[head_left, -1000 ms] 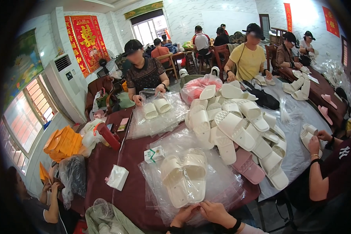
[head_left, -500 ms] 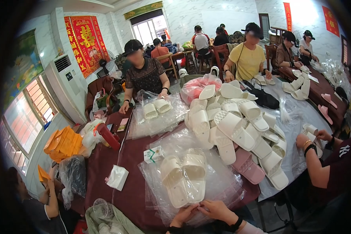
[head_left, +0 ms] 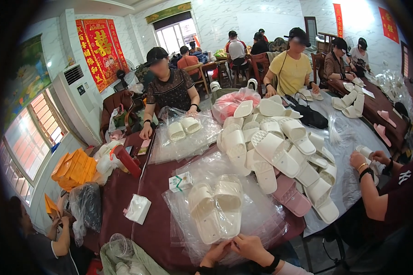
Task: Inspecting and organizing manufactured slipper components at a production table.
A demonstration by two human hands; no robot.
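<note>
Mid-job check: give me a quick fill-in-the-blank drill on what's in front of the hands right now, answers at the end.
1. The left hand and right hand meet at the near edge of a clear plastic bag holding a pair of ____ slippers.
2. The big slipper pile lies to the person's ____.
3. The single slipper at the pile's near edge is ____.

Answers: white; right; pink

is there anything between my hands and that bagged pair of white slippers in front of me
Nothing visible does. The left hand and the right hand already rest at the near edge of the clear plastic bag around the pair of white slippers; the small white and green box lies beyond, to the left.
</note>
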